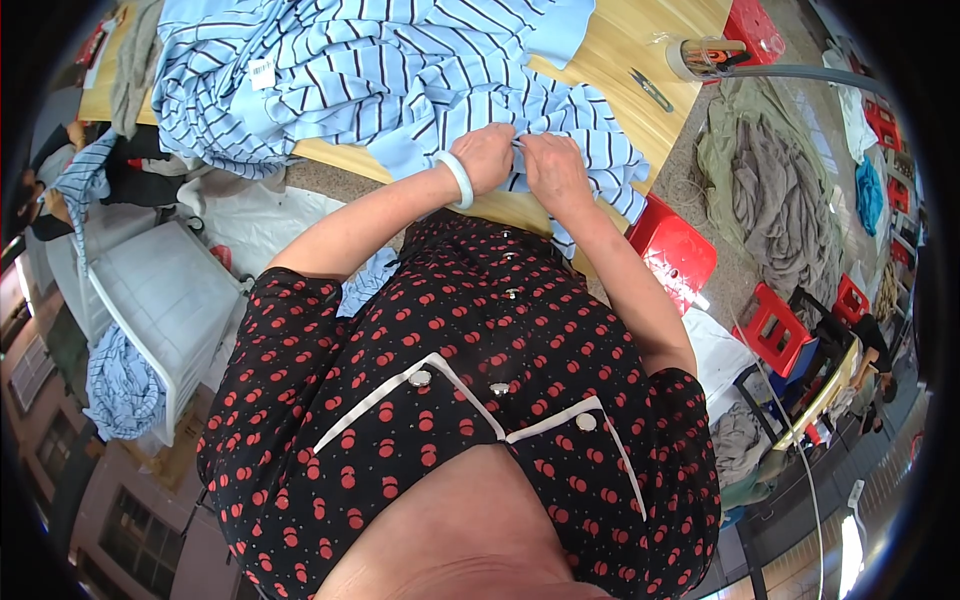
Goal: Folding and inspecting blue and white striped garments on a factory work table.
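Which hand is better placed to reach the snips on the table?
Probably the right hand: it is nearer the snips; the left hand lies farther away. Both are on the striped cloth.

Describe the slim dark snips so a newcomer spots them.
On the pale wood-grain table, look right of the light-blue striped fabric, toward the round tool container. Between them lie the slim dark snips, flat on bare wood, unlike the tools inside the container.

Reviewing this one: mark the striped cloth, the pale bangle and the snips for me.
Striped cloth (350,100), head view: folds mid-heap.
Pale bangle (462,180), head view: outer face of its band.
Snips (653,91), head view: middle of the body.
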A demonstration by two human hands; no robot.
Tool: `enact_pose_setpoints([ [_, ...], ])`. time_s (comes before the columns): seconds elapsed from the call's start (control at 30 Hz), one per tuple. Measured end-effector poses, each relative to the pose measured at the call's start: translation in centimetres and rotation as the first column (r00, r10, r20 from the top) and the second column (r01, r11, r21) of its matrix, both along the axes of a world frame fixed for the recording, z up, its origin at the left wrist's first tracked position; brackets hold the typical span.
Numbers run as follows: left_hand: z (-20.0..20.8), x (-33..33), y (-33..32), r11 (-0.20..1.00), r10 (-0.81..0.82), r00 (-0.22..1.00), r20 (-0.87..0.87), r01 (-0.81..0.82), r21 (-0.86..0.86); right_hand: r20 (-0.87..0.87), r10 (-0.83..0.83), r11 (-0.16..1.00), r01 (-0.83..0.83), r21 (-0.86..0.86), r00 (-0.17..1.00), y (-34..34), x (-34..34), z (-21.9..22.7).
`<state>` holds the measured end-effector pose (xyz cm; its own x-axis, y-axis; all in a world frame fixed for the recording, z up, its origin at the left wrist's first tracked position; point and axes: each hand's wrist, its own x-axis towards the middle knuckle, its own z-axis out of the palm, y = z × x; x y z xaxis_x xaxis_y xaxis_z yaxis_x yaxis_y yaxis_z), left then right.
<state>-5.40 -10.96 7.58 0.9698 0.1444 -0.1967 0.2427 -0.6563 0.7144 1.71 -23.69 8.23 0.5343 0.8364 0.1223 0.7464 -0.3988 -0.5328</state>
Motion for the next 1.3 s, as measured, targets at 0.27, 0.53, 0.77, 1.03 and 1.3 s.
enact_pose_setpoints([
  [0.27,-0.1,-0.1,1.4,0.997,-0.061,0.998,0.018,0.062,-0.045,-0.111,-0.016,0.996,0.026,0.087,0.994,0.1,-0.1,0.0],
  [0.53,0.0,-0.4,2.2,0.976,-0.162,0.973,0.162,0.182,-0.119,-0.268,-0.051,0.998,0.061,0.031,0.962,-0.1,0.1,-0.1],
  [0.77,0.3,0.4,4.4,0.92,-0.233,0.972,-0.031,0.21,-0.331,-0.122,0.014,0.998,-0.007,0.06,0.992,-0.5,1.6,1.2],
  [1.03,-0.8,1.3,6.8,0.817,-0.365,0.91,-0.196,0.212,-0.536,-0.071,0.267,0.962,-0.27,-0.039,0.961,-1.4,2.4,1.8],
  [1.3,-1.1,5.9,4.8,0.752,-0.544,0.81,-0.217,0.357,-0.554,-0.121,0.21,0.974,-0.218,-0.059,0.97,-1.1,1.8,2.8],
])
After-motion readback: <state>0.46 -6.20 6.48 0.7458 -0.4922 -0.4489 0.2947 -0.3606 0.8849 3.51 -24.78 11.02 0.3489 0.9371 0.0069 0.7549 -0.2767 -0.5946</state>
